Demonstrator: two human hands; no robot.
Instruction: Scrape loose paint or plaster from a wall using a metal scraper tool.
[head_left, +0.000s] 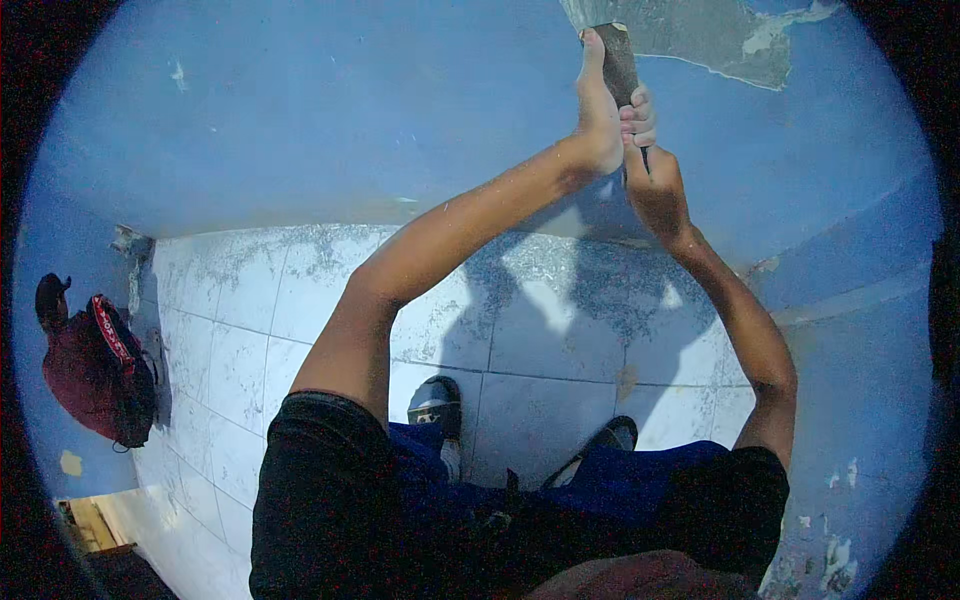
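Note:
High on a blue painted wall, a wide scraper with a dark, worn flat blade meets the edge of a bare grey patch. My left hand wraps the scraper's lower blade area, its thumb laid up along the blade's left side and its fingers curled round the right. Just below, my right hand closes on the dark handle, which is mostly hidden. A ragged line of blue paint borders the patch on its lower side.
Pale tiles with dusty grey debris cover the floor below the wall, around my shoes. A dark red and black bag rests at the left wall. A wooden object shows at lower left. The right wall has chipped paint.

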